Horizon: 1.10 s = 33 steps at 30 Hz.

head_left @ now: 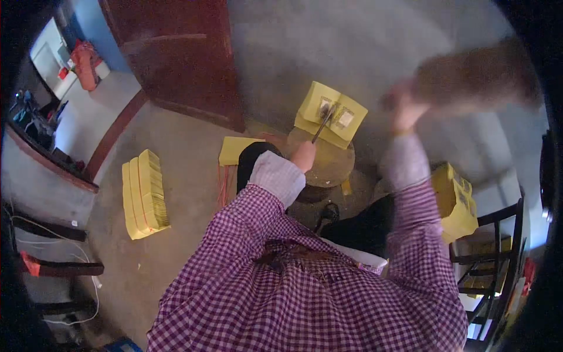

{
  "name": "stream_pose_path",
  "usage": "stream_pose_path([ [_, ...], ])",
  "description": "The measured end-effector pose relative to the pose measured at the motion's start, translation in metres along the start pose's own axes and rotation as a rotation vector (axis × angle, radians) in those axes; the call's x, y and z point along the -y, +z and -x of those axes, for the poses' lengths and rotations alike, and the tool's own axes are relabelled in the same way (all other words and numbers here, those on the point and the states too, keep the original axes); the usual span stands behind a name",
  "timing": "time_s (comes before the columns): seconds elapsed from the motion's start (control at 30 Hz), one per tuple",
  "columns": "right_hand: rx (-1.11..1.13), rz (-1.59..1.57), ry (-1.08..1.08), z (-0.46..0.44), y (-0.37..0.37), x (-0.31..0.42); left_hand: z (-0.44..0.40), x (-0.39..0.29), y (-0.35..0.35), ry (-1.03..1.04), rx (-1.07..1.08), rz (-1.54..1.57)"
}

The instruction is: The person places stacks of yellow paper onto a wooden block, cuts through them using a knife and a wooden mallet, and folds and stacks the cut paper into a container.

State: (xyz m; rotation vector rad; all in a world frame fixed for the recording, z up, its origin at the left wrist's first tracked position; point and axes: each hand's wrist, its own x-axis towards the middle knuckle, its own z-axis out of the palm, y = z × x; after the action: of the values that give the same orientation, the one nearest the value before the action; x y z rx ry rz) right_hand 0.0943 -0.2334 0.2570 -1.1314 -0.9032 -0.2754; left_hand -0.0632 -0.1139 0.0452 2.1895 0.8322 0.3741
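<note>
Left grip around slim dark rod

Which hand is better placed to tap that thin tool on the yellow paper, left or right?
Right, I'd say: the right hand is raised with a blurred brown object, while the left hand holds the thin tool on the yellow paper.

No legible wording, brand, number or sign, pale printed patches on the open yellow paper too small to read, dark marks on the yellow bundle at right equally unreadable.
</note>
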Motion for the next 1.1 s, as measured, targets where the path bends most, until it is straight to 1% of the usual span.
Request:
stream_pose_path([
  [0.03, -0.034, 0.316, 0.057, 0.055, -0.017, -0.051, 0.000, -0.002, -0.003, 0.003, 0.042, -0.014],
  [0.07, -0.049, 0.630, 0.125, 0.109, -0.032, -0.099, -0.008, 0.004, 0.001, 0.006, 0.029, -0.009],
  [0.1, 0.413, 0.871, 0.283, 0.157, -0.073, -0.089, -0.021, 0.023, 0.011, 0.184, -0.005, -0.160],
  [0.17, 0.650, 0.924, 0.705, 0.149, -0.088, -0.066, -0.023, 0.063, 0.066, 0.366, 0.022, -0.305],
  [0.23, 0.558, 0.805, 0.452, 0.103, -0.081, -0.047, -0.072, 0.090, 0.078, 0.045, -0.113, -0.089],
  [0.27, 0.634, 0.804, 0.464, 0.071, -0.074, -0.027, -0.053, 0.063, 0.056, -0.047, -0.048, 0.025],
  [0.3, 0.422, 0.655, 0.544, 0.045, -0.060, 0.007, -0.032, 0.032, 0.032, -0.146, 0.008, 0.136],
  [0.33, 0.451, 0.719, 0.363, 0.016, -0.045, 0.044, -0.008, -0.001, 0.005, -0.250, 0.053, 0.237],
  [0.4, 0.258, 0.465, 0.356, -0.025, -0.015, 0.085, -0.006, -0.003, -0.003, -0.194, 0.062, 0.175],
  [0.43, 0.129, 0.313, 0.284, -0.034, 0.004, 0.098, -0.004, -0.001, -0.003, -0.128, 0.081, 0.111],
  [0.47, -0.005, 0.169, 0.216, -0.035, 0.018, 0.104, -0.001, 0.001, 0.001, -0.138, 0.084, 0.111],
  [0.5, -0.062, 0.076, 0.090, -0.022, 0.027, 0.077, -0.001, 0.001, 0.003, -0.171, 0.076, 0.149],
  [0.53, -0.059, 0.260, -0.151, -0.006, -0.001, -0.016, -0.002, 0.000, 0.004, -0.195, 0.067, 0.188],
  [0.57, -0.035, 0.580, -0.279, 0.048, -0.011, -0.072, -0.001, -0.004, 0.004, -0.182, 0.062, 0.196],
  [0.63, 0.438, 0.927, 0.003, 0.152, -0.064, -0.086, 0.003, -0.001, 0.002, -0.082, -0.050, 0.087],
  [0.67, 0.787, 1.004, 0.420, 0.159, -0.099, -0.089, -0.005, 0.022, 0.017, -0.085, -0.044, 0.079],
  [0.7, 0.787, 1.022, 0.459, 0.171, -0.115, -0.070, -0.011, 0.053, 0.060, -0.171, 0.048, 0.193],
  [0.73, 0.736, 0.947, 0.585, 0.144, -0.100, -0.059, -0.033, 0.065, 0.061, -0.239, 0.079, 0.301],
  [0.77, 0.684, 0.865, 0.688, 0.102, -0.075, -0.045, -0.049, 0.049, 0.034, -0.218, 0.042, 0.303],
  [0.8, 0.600, 0.686, 0.650, 0.074, -0.060, -0.008, -0.016, 0.033, 0.027, -0.158, 0.031, 0.202],
  [0.83, 0.534, 0.644, 0.545, 0.048, -0.045, 0.020, -0.005, 0.022, 0.020, -0.076, 0.003, 0.101],
  [0.87, 0.474, 0.683, 0.280, 0.022, -0.039, 0.036, -0.010, 0.020, 0.021, -0.072, 0.000, 0.101],
  [0.93, 0.367, 0.387, 0.418, -0.021, -0.009, 0.093, -0.013, 0.027, 0.025, -0.081, 0.049, 0.022],
  [0.97, 0.370, 0.381, 0.418, -0.020, 0.004, 0.088, -0.011, 0.026, 0.022, -0.085, 0.044, 0.019],
  [1.03, 0.030, 0.152, 0.151, -0.016, 0.023, 0.070, -0.002, 0.019, 0.013, -0.090, 0.041, 0.064],
  [1.07, -0.027, 0.202, -0.031, 0.009, 0.017, 0.012, 0.000, 0.019, 0.012, -0.086, 0.040, 0.068],
  [1.1, 0.043, 0.447, -0.049, 0.068, -0.005, -0.050, 0.001, 0.017, 0.012, -0.094, 0.060, 0.051],
])
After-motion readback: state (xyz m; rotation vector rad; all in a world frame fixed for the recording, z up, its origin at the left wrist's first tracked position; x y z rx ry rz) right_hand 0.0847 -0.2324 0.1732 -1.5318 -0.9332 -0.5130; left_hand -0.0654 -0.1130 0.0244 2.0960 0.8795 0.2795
